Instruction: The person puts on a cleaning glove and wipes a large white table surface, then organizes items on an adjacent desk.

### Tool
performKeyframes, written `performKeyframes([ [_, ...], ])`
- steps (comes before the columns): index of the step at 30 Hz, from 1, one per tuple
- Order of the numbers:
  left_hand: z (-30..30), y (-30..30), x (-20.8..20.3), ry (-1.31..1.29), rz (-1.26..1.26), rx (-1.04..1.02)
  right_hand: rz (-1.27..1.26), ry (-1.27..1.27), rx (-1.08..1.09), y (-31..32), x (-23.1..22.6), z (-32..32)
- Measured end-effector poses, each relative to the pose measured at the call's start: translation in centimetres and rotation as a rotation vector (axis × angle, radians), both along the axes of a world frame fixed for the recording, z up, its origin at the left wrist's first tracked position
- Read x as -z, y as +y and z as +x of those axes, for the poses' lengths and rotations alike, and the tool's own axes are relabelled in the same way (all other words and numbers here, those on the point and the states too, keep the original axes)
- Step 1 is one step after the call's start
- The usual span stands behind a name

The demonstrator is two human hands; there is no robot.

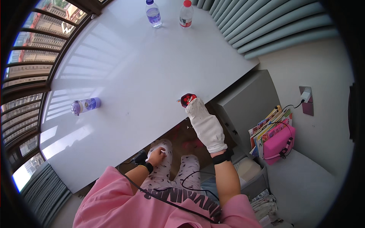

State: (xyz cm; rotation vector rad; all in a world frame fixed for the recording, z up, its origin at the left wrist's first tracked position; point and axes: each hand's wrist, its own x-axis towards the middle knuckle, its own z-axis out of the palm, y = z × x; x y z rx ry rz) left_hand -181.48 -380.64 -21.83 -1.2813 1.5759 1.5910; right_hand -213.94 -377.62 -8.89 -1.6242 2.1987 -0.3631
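My right hand is inside a white sock-like cloth cover that reaches the wrist, so its fingers are hidden. Its tip touches or lies just over a small red and black many-sided object at the white table's near edge; whether it grips this cannot be told. Low over my patterned trouser leg, my left hand is closed, with a small white bit showing at the fingers. What that is I cannot make out.
A clear purple drinking bottle lies on the table's left. Two plastic bottles stand at the far side. Right of the table are a grey cabinet, books and a pink case. A black cable crosses my front.
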Motion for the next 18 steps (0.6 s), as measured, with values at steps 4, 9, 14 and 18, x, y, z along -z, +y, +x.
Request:
performKeyframes([
  [4, 1.6, -0.6, 2.5, 0.011, -0.175, -0.025, 0.025, -0.089, -0.085, -1.3, 2.1, 0.8],
  [9, 1.2, -1.6, 8.1, -0.040, -0.761, 0.064, 0.045, -0.086, -0.283, -0.3, 3.8, 2.6],
  [14, 2.0, -2.7, 8.5, -0.201, -0.697, 0.023, -0.073, -0.237, -0.525, -2.6, 6.2, 6.1],
  [18, 2.5, 1.2, 7.7, -0.129, -0.651, -0.178, -0.104, -0.319, -0.555, -6.3, 9.0, 7.8],
])
